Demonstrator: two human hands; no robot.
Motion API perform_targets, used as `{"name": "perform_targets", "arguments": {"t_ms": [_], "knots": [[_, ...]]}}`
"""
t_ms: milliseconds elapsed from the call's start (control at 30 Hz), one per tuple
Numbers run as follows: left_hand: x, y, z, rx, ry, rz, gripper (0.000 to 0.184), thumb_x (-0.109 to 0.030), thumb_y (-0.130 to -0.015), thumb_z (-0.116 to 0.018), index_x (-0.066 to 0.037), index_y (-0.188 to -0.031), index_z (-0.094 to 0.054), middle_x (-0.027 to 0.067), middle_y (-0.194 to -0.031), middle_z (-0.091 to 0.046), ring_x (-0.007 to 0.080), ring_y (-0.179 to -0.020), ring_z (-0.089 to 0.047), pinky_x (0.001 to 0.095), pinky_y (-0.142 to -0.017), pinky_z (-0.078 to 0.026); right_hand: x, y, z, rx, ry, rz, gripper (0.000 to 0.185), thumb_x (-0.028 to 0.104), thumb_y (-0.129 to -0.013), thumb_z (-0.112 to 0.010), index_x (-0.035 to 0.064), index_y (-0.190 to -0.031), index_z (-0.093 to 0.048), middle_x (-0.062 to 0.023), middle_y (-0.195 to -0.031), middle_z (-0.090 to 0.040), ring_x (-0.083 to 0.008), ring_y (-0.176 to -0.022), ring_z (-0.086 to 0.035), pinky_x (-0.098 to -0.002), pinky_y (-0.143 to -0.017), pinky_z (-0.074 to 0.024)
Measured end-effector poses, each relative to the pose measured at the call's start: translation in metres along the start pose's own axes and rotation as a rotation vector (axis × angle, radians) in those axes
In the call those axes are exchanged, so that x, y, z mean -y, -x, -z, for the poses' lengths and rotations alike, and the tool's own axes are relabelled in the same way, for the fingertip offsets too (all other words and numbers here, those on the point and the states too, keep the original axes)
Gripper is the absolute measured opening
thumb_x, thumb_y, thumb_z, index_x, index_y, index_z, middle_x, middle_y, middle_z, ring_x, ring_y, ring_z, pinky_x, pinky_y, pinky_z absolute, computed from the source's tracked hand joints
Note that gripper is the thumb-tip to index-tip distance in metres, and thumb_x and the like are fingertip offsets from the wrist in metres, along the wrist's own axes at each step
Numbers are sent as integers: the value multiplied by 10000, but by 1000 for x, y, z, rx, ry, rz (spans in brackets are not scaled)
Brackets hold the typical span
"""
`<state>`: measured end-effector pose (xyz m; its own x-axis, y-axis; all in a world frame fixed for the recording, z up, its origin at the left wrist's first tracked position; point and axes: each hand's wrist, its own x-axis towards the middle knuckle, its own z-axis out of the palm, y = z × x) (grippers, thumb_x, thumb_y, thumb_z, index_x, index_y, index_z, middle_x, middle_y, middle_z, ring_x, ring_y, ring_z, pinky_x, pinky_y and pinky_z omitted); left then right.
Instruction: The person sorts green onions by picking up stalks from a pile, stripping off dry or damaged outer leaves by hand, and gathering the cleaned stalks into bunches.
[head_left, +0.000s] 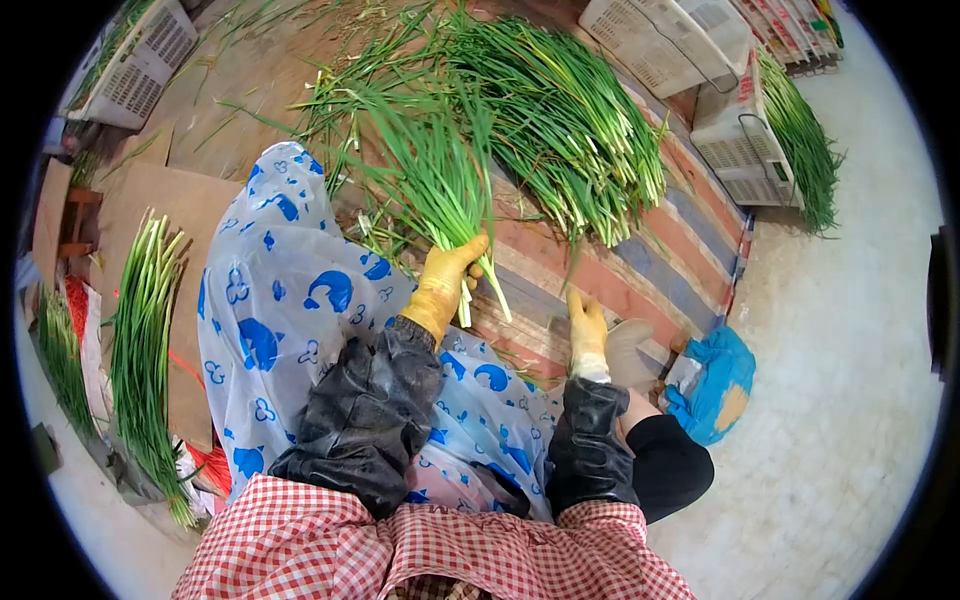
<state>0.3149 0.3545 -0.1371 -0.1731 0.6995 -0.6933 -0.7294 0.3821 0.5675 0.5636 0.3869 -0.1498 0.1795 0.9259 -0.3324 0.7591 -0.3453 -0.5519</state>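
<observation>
My left hand [440, 285], in a yellow glove, is closed around a bunch of garlic chives [430, 190]. Their pale stem ends poke out below the fist, and the green leaves fan away from me. To its right and lower, my right hand [587, 332], gloved too, has its fingertips together at a thin chive leaf [572, 266]. Beyond both hands lies a large pile of garlic chives [560, 120] on a striped sheet [640, 265]. Loose leaves and trimmings [375, 75] are scattered left of the pile.
White plastic crates stand at the upper left [140, 70] and upper right [665, 40]; another crate [745, 150] holds chives. A sorted bundle [145, 340] lies on cardboard [215, 200] at left. A blue plastic bag [722, 385] sits by my knee. A patterned plastic apron [290, 300] covers my lap.
</observation>
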Motion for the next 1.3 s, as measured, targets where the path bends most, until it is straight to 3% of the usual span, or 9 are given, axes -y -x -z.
{"name": "perform_targets", "arguments": {"t_ms": [133, 367, 700, 733, 867, 933, 1000, 1067, 1300], "knots": [[13, 0, -3, 163, -146, -82, 214, -171, -779, -693, -63, -951, -623, -20, -758, -599, 78, -628, -528, 208, -501, -406, 80, -8, -19, 384, -786, 54, 375, 287, -840, -628, 50, -1121, -553, -48, -916, -615, -132, -771, -548, -253, -692, -439], [4, 16, -10, 387, -79, 44, 282, -74, -789, -645, -16, -1054, -570, 48, -854, -624, 151, -684, -614, 259, -606, -506, 134, -47, -23, 661, -798, -76, 261, 182, -797, -618, 10, -990, -580, -36, -758, -608, -133, -619, -550, -257, -576, -448], [-33, 10, -11, 341, 78, -76, 281, -160, -846, -606, -7, -1077, -560, 26, -552, -539, 107, -394, -456, 214, -359, -364, 81, -169, 183, 145, -1480, 261, 80, 103, -746, -614, 69, -749, -542, -8, -580, -470, -127, -560, -458, -253, -543, -392], [-37, 1, -7, 372, 280, -62, 273, -145, -852, -596, 5, -1072, -536, 73, -836, -644, 99, -472, -528, 216, -367, -413, 56, -188, 210, 70, -1493, 178, 86, 106, -750, -626, 77, -748, -545, -19, -598, -482, -152, -596, -487, -267, -559, -410], [-29, -48, -6, 10, 746, -49, 287, -208, -838, -646, -19, -1014, -520, 81, -792, -608, 111, -523, -510, 227, -429, -445, -56, -261, 212, -332, -1471, -165, 68, 87, -773, -609, 41, -773, -558, -65, -618, -530, -186, -612, -556, -303, -559, -457], [-19, -57, -11, 56, 817, 32, 274, -200, -842, -640, -24, -1013, -520, 93, -810, -615, 119, -538, -522, 227, -429, -449, -84, -270, 204, -477, -166, -115, 150, 130, -817, -545, -5, -862, -593, -97, -600, -558, -215, -460, -545, -339, -434, -443], [4, -72, -11, 51, 922, 162, 227, -177, -851, -625, -36, -999, -527, 128, -911, -631, 145, -580, -566, 242, -459, -484, -65, -293, 173, -423, 294, 122, 227, 242, -822, -542, 43, -889, -630, -134, -657, -607, -299, -557, -597, -389, -525, -467], [28, -73, -10, 114, 886, 259, 208, -110, -839, -618, -30, -1010, -529, 143, -1019, -618, 141, -642, -603, 263, -521, -524, 62, -238, 131, -318, 497, 247, 336, 378, -833, -478, 95, -932, -630, -176, -899, -636, -375, -866, -593, -448, -762, -448], [30, -62, -1, 134, 634, 244, 270, -90, -837, -590, 17, -1073, -513, 149, -1061, -626, 168, -714, -622, 290, -629, -545, 154, -285, 16, -74, 807, 270, 377, 421, -836, -474, 106, -973, -629, -186, -976, -627, -371, -936, -583, -446, -796, -447]]}}
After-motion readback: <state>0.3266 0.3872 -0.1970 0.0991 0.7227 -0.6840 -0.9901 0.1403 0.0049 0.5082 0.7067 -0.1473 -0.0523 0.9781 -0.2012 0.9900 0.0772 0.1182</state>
